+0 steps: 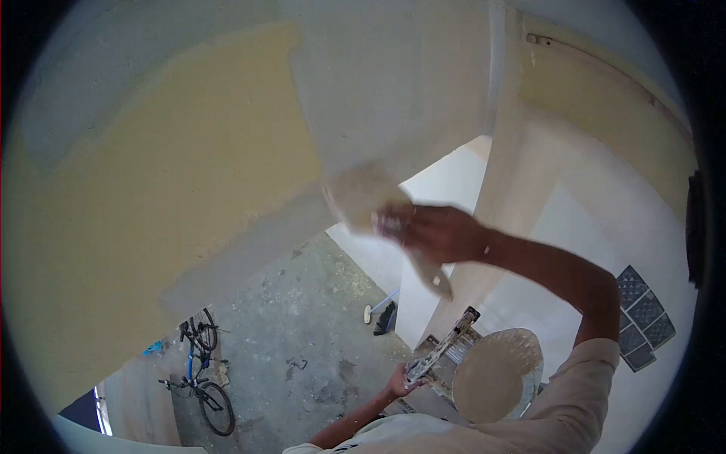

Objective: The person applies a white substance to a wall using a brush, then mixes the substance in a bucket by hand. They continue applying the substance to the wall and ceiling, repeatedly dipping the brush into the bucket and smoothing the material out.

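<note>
In my right hand (435, 234) is a wide paintbrush (367, 197), blurred by motion. Its broad pale head is up against or close to the wall, and the handle sticks out below my fist. The wall (219, 151) is part yellow, part coated in grey. Lower down, my left hand (401, 382) is closed around the paint-spattered rail of what looks like a stepladder (446, 344). Beside that rail, close to my body, stands a bucket (533, 371) of beige-grey paint (488, 378).
Far below on the stained concrete floor (302, 340) rests a blue bicycle (200, 371). A dark broom head (385, 318) lies near the wall's foot. At right are a latticed wall opening (645, 318) and a brownish strip (597, 64) high up.
</note>
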Demonstrator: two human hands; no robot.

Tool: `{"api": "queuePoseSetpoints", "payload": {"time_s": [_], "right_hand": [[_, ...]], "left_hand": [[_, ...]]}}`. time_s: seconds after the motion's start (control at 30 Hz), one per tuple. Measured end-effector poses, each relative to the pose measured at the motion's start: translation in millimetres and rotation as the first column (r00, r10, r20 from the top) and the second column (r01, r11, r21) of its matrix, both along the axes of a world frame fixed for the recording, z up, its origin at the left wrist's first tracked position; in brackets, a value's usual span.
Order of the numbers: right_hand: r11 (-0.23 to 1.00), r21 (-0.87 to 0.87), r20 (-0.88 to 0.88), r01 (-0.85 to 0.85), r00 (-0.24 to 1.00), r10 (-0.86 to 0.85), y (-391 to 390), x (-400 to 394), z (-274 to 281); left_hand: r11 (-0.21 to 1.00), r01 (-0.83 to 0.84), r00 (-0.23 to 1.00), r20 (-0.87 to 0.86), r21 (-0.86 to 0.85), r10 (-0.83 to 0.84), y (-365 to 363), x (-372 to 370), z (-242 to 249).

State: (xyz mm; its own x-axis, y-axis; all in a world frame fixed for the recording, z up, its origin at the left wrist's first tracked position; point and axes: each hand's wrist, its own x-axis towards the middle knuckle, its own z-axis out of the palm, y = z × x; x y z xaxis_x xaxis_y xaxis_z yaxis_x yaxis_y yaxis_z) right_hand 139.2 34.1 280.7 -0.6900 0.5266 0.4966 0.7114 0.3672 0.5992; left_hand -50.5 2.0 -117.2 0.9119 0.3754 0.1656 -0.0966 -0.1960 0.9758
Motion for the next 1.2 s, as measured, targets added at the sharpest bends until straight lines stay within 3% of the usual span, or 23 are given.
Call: {"api": "queuePoseSetpoints", "payload": {"time_s": [0.03, 0.1, 0.13, 0.17, 0.3, 0.33, 0.37, 0.43, 0.5, 0.53, 0.6, 0.7, 0.73, 0.77, 0.8, 0.83, 0.87, 1.0, 1.07, 1.13, 1.17, 1.2], "right_hand": [[0.998, -0.056, 0.099, 0.009, 0.995, -0.003, -4, -3, -15], [0.986, -0.168, 0.046, -0.018, 0.999, 0.026, -10, -7, -34], [0.986, -0.166, 0.045, -0.021, 0.999, 0.029, -12, -7, -32], [0.990, -0.138, 0.042, -0.020, 0.999, 0.027, -15, -7, -29], [0.995, 0.092, -0.037, 0.042, 0.999, -0.039, -17, 6, 33], [0.988, 0.011, -0.246, 0.152, 0.959, -0.144, -19, 0, 64], [0.984, 0.142, -0.289, 0.111, 0.955, -0.066, -13, 8, 90], [0.986, 0.091, -0.653, -0.137, 0.739, 0.163, 1, 16, 136], [0.894, 0.448, -0.261, 0.025, 0.960, 0.104, 22, 50, 169], [0.892, 0.451, -0.265, 0.035, 0.959, 0.097, 23, 44, 180], [0.882, 0.426, -0.145, -0.203, 0.946, 0.288, 26, 32, 199], [0.941, 0.329, -0.295, -0.079, 0.938, 0.182, 36, 44, 149], [0.919, 0.393, -0.224, -0.027, 0.967, 0.124, 35, 41, 129], [0.949, 0.299, -0.316, -0.100, 0.928, 0.197, 26, 33, 106], [0.967, 0.255, -0.267, -0.028, 0.959, 0.098, 19, 28, 85], [0.993, 0.120, -0.412, -0.022, 0.909, 0.070, 17, 28, 59], [0.999, 0.045, -0.407, 0.002, 0.913, 0.017, 10, 23, 39], [0.984, -0.174, -0.177, 0.029, 0.982, -0.060, -4, 20, -17], [0.973, -0.226, -0.144, 0.034, 0.987, -0.068, -11, 19, -20], [0.908, -0.412, -0.130, 0.075, 0.982, -0.140, -23, 13, 0], [0.913, -0.400, -0.127, 0.075, 0.982, -0.136, -27, 11, 14], [0.978, -0.196, -0.013, 0.073, 0.997, -0.077, -30, 12, 32]], "left_hand": [[0.999, 0.004, 0.999, -0.048, 0.035, -0.002, 1, 0, 1], [0.997, 0.007, 0.995, -0.098, 0.073, 0.000, 3, 0, 14], [0.994, 0.062, 0.988, -0.135, -0.093, -0.074, 3, -1, 32], [0.960, 0.108, 0.976, -0.158, -0.257, -0.152, 4, -3, 42], [0.988, 0.091, 0.980, -0.165, -0.123, -0.110, 3, 0, 32], [0.995, 0.063, 0.996, -0.054, -0.077, -0.068, 2, 2, 26], [0.999, 0.032, 0.998, 0.058, -0.034, -0.030, 1, 4, 20], [0.999, 0.042, 0.999, -0.010, -0.013, -0.042, 2, 3, 16], [0.998, 0.058, 0.995, -0.079, 0.020, -0.056, 5, 1, 10], [0.997, 0.067, 0.987, -0.145, -0.021, -0.070, 5, 2, 6], [0.995, 0.078, 0.972, -0.215, -0.065, -0.090, 3, -1, 12], [0.996, -0.056, 0.970, -0.242, -0.071, 0.037, -6, -7, 39], [0.991, -0.037, 0.987, -0.162, -0.126, 0.016, -6, -5, 32], [0.984, -0.014, 0.997, -0.077, -0.176, 0.001, -4, -1, 26], [0.985, -0.015, 0.997, -0.077, -0.173, 0.002, -3, -1, 20], [0.995, -0.038, 0.999, -0.020, -0.090, 0.036, -2, 0, 15], [0.998, -0.062, 0.997, 0.043, -0.007, 0.062, -1, 2, 13], [0.984, 0.034, 0.999, 0.011, -0.177, -0.033, -3, 1, 46], [0.982, 0.043, 0.995, 0.092, -0.186, -0.027, -2, 3, 36], [0.981, 0.028, 0.999, 0.046, -0.194, -0.020, -2, 1, 28], [0.978, 0.011, 1.000, -0.004, -0.208, -0.012, -2, 0, 23], [0.973, 0.015, 1.000, -0.008, -0.232, -0.017, -2, 0, 17]]}}
